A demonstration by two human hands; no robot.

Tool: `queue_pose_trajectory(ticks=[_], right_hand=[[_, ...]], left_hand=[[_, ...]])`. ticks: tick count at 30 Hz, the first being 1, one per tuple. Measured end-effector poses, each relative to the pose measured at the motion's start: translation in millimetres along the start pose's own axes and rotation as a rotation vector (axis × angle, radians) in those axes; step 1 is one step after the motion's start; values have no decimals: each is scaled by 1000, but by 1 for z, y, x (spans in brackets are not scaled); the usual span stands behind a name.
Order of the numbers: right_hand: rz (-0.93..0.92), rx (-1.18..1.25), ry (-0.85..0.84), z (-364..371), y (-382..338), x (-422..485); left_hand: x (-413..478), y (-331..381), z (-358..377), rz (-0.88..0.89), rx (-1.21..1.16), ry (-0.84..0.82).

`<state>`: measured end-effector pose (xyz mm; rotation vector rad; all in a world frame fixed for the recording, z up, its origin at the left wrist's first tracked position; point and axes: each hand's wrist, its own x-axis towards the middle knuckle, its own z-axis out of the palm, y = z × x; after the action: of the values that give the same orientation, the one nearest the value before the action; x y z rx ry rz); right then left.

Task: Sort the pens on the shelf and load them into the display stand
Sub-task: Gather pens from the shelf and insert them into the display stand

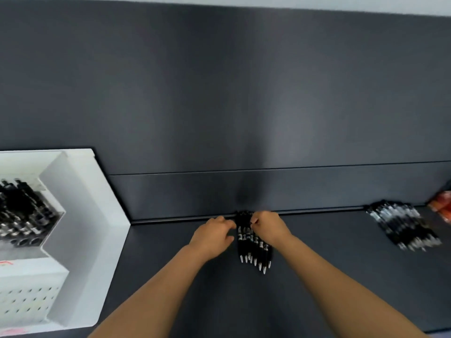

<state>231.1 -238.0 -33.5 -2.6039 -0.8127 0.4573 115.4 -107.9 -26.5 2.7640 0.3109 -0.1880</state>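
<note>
A bunch of several black pens (253,242) with silver tips lies on the dark shelf (317,289), tips toward me, butts against the back wall. My left hand (213,236) curls against the bunch's left side. From the right, my right hand (268,226) pinches the pens' upper ends. A white display stand (80,215) at the left holds several black pens (22,213) in tubes.
A second heap of black pens (402,225) lies at the shelf's back right, blurred. An orange-red packet (443,206) shows at the right edge. The dark back panel (244,106) rises behind the shelf.
</note>
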Motion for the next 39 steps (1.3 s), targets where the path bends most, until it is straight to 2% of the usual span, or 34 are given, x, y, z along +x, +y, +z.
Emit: queue_pose_trajectory(ticks=[4,12,19,23,27,29,32,34,36,39], right_hand=[[70,0,-33,11,-4,16],[156,-112,-82,24,-17,33],[107,178,-42,6,-7,34],[73,317,23,-2,6,33],[45,387,2,-4,10,26],[31,402,-2,-5,8,23],[-24,438,4,-8,0,19],[-66,476,6,-11,-12,15],[-98,533,-5,-12,-27,10],[-141,640,-15,-14,-59,4]], left_hand=[[10,-2,20,-31,27,-141],[33,-17,32,-119,-61,-144],[61,0,39,-292,-306,-18],[69,7,45,-314,-305,-22],[61,6,45,-375,-174,-55],[54,-1,44,-405,-188,-47],[40,-16,38,-420,-327,-12],[30,-23,32,-422,-553,58],[17,-30,22,-433,-760,157],[-2,-39,-3,-414,-914,351]])
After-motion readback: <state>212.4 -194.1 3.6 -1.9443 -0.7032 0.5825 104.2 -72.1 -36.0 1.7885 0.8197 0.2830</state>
